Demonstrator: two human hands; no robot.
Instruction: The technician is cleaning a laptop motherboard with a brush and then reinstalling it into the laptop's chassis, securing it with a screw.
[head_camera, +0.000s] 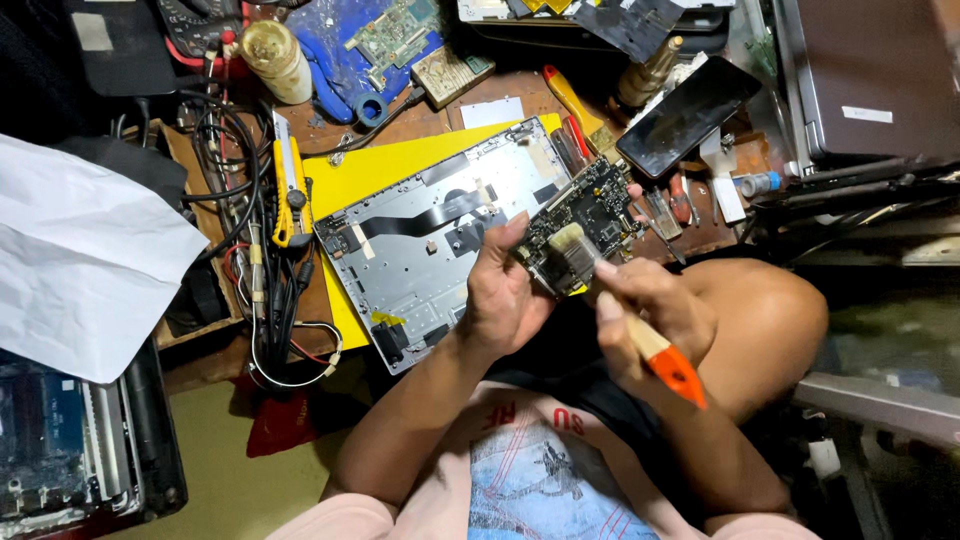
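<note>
Fingers first: the left hand (500, 290) has its fingers curled tight around the lower edge of a dark circuit board (585, 222), holding it up tilted over the lap, thumb pressed along the near side. The right hand (645, 315) is clenched around a paintbrush (625, 305) with a pale ferrule end and an orange handle tip, and the bristles are sitting right on the bottom corner of the board. So neither hand is loose, both are full. As for how far along it looks: the board is already out of the machine and getting dusted, with the brush only at one corner, so I'd guess most of the surface is left to do. Just behind the hands on the desk (520, 95) lies the opened grey laptop shell (430, 245) with its black ribbon cable, resting on a yellow sheet (345, 185). Further out there's a black phone (687, 115), a yellow utility knife (288, 185), a tangle of wires (250, 260) and a crumpled white paper (75, 265) off to the left.
</note>
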